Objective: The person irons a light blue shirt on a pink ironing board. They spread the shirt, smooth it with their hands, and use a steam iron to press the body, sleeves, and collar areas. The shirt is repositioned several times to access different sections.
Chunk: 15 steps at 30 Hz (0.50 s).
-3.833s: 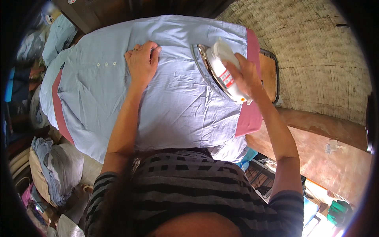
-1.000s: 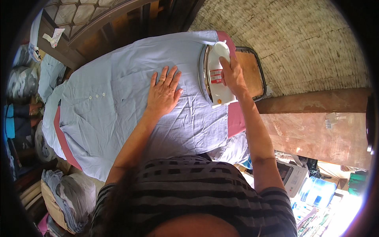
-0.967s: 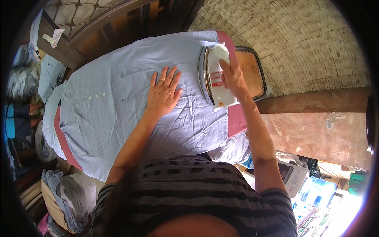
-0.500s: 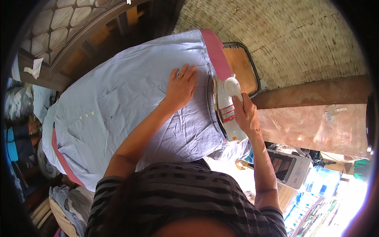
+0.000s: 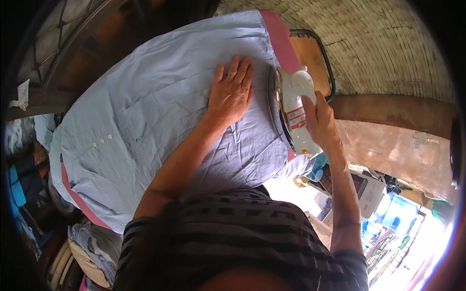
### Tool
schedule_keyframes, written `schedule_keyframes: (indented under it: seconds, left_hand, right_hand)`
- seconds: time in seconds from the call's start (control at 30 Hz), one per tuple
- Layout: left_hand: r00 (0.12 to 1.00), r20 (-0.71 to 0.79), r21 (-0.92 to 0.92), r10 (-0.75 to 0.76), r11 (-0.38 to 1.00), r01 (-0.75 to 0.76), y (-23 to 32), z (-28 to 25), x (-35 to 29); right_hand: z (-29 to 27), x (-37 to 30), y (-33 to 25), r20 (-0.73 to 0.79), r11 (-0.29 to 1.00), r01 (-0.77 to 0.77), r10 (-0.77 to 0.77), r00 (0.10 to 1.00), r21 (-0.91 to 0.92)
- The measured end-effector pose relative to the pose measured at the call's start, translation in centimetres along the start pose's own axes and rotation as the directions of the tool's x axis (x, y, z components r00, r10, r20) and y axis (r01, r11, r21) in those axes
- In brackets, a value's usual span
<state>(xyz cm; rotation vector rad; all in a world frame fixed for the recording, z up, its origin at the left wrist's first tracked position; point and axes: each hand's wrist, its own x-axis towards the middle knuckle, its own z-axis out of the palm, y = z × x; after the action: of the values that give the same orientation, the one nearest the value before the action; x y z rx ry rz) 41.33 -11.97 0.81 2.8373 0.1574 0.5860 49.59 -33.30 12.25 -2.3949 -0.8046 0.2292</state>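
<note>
The right hand (image 5: 321,122) is wrapped round the handle of a white iron (image 5: 302,99), gripping it at the right edge of a light blue shirt (image 5: 165,92). The iron's narrow end points to the far side and its shiny metal edge faces left; whether the whole sole lies flat on the cloth, I cannot tell. The left hand (image 5: 232,92) is open, palm down on the shirt, fingers stretched toward the far side and slightly apart, with a ring (image 5: 231,75) on one of them. It lies to the left of the iron, well apart from it. The shirt is spread wide, with three pale buttons (image 5: 102,140) on its left part and many creases on the near side, between the person's forearms. Red cloth (image 5: 281,41) shows from under the shirt at the far right, and a red strip shows along its left edge too. Beyond the right end is a wooden panel (image 5: 310,60) in a dark frame. Folded clothes (image 5: 99,245) are piled at the near left, and a clear blue bottle (image 5: 398,213) is at the near right
</note>
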Motion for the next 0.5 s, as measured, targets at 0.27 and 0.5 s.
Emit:
schedule_keyframes:
  seconds: [0.27, 0.5]
  left_hand:
    - [0.999, -0.04, -0.028, -0.012, 1.0, 0.011, -0.1, 0.1, 0.1]
    - [0.999, -0.032, -0.001, -0.017, 1.0, 0.017, 0.0, 0.2, -0.1]
  right_hand:
    - [-0.4, 4.0, -1.0, 0.046, 0.998, -0.065, 0.064, 0.997, 0.015]
    - [-0.9, 0.8, 2.8, 0.012, 0.875, 0.412, -0.423, 0.906, -0.255]
